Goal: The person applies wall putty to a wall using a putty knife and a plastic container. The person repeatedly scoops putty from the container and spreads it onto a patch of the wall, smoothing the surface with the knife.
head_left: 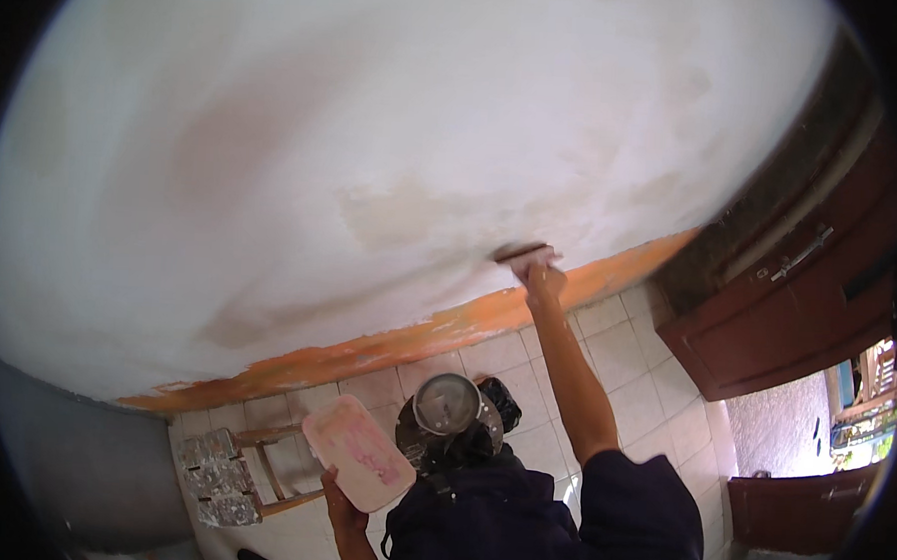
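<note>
My right hand [544, 279] grips a wide spreader [520, 253] at the white wall [406, 118], just above a rough orange band [355, 356] along its foot; the blade is slightly blurred. My left hand [349, 506] holds a rectangular pale pink tray [356, 441] by its edge, with darker pink smears on it. A round metal container [447, 405] sits on the floor below, beside a crumpled black bag [498, 407]; its lower part is hidden by my body.
A paint-spattered wooden stand [225, 475] is on the tiled floor [625, 363] at the left, near a grey surface [81, 454]. At the right stand a dark red door [798, 295] and an opening [782, 430] to outside.
</note>
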Demonstrator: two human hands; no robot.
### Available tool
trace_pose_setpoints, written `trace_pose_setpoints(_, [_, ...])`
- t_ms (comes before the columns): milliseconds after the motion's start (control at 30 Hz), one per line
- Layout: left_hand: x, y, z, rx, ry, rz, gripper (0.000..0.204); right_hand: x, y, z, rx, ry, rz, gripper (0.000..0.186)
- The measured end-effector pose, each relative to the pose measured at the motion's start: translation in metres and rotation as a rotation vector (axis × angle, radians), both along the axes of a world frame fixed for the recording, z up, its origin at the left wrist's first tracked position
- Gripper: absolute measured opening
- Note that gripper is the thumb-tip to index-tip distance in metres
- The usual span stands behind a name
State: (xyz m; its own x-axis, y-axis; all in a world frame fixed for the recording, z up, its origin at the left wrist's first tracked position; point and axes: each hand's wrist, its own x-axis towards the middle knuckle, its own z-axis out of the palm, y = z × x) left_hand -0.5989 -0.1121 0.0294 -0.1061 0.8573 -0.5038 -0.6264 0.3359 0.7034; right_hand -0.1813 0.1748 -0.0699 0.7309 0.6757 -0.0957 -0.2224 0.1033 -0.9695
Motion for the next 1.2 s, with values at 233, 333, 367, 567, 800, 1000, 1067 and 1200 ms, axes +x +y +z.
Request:
trace_pose_setpoints(233, [-0.002,0.002,0.009,0.012,0.011,0.044,0.061,-0.042,-0.030,0.182,0.278,0.205,0.139,0.006])
trace_pose_setpoints(333, [0.000,0.006,0.005,0.018,-0.002,0.030,0.062,-0.030,-0.066,0.148,0.237,0.169,0.108,0.006])
trace_pose_setpoints(367, [0.002,0.009,0.005,0.025,-0.013,0.026,0.062,-0.027,-0.069,0.127,0.200,0.155,0.082,0.007])
trace_pose_setpoints(567, [0.005,0.010,0.006,0.030,-0.011,-0.003,0.063,-0.040,-0.022,0.059,-0.144,0.286,-0.006,0.012])
trace_pose_setpoints(800, [0.001,0.007,0.002,0.045,-0.002,0.042,0.062,-0.059,-0.010,0.227,0.309,0.278,0.125,0.011])
trace_pose_setpoints(1000, [0.001,0.012,0.004,0.056,-0.024,0.006,0.062,-0.049,-0.071,0.121,0.021,0.168,0.010,0.014])
trace_pose_setpoints(1067, [-0.001,0.009,0.007,0.050,-0.010,0.021,0.062,-0.052,-0.055,0.083,-0.014,0.185,0.018,0.018])
trace_pose_setpoints(1200, [-0.005,0.014,0.005,0.075,-0.024,-0.027,0.058,-0.058,0.002,0.131,0.166,0.078,0.107,0.020])
